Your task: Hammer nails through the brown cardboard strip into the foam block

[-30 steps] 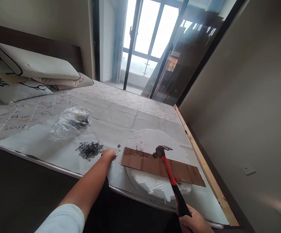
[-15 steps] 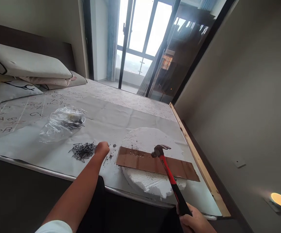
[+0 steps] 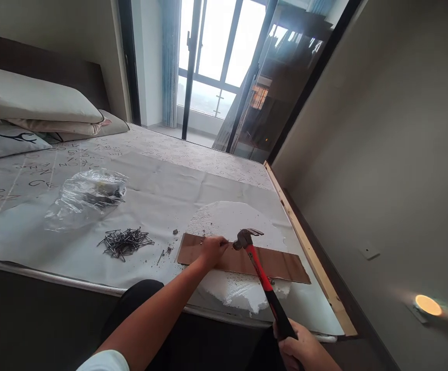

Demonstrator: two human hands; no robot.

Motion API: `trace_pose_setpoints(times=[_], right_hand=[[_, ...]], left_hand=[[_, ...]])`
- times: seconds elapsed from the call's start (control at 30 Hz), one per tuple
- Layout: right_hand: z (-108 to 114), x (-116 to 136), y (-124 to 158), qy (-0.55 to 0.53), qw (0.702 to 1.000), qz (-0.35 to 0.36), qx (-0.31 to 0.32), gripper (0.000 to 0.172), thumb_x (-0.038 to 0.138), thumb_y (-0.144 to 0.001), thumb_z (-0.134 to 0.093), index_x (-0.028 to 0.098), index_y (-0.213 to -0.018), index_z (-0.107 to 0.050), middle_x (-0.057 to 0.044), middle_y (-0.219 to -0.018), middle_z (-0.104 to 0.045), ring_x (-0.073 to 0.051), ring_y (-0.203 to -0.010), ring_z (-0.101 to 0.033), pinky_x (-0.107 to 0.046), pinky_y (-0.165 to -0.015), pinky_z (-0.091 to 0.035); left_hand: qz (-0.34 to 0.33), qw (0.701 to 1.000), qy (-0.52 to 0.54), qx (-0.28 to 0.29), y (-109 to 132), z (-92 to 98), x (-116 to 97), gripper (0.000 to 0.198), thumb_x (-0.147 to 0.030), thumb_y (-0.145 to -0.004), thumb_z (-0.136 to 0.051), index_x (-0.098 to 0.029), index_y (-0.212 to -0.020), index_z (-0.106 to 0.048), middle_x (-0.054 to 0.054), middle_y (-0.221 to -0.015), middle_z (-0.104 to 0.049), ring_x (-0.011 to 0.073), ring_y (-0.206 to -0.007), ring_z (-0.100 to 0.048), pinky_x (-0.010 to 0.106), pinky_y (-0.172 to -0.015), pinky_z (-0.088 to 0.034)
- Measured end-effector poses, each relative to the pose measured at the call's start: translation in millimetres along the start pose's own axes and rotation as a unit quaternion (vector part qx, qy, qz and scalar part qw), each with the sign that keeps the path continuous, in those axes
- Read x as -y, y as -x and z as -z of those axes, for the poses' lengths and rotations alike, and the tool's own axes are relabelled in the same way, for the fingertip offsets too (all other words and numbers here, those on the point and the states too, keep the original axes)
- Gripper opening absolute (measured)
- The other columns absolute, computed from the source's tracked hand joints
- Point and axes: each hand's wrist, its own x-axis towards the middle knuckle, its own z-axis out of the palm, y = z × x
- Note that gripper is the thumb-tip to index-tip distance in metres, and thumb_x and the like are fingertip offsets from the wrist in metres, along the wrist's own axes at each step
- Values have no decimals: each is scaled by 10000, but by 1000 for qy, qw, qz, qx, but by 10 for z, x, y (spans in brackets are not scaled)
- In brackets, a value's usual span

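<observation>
Left arm stretches forward, left hand knuckles-up on the board, fingertips pinched together; what they pinch is too small to tell. Right hand, low and near the body, is clenched round the hammer grip. Beneath the left hand lies a round white foam slab, crumbly-edged, then the thin flat brown board. The hammer's steel head sits just right of the fingertips; loose dark nails lie to the hand's left
</observation>
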Motion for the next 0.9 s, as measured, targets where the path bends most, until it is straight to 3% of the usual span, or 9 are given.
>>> trace_pose_setpoints(times=[0.9], right_hand=[[-70,191,98,13,1000,-18,-19,147,263,-612,-425,214,-746,-389,137,-396,-313,-29,-292,-218,-182,-338,-185]], left_hand=[[-5,1000,-27,9,-12,-32,63,150,-211,-786,-582,-186,-825,-725,47,-865,-713,182,-834,-627,271,-753,-430]])
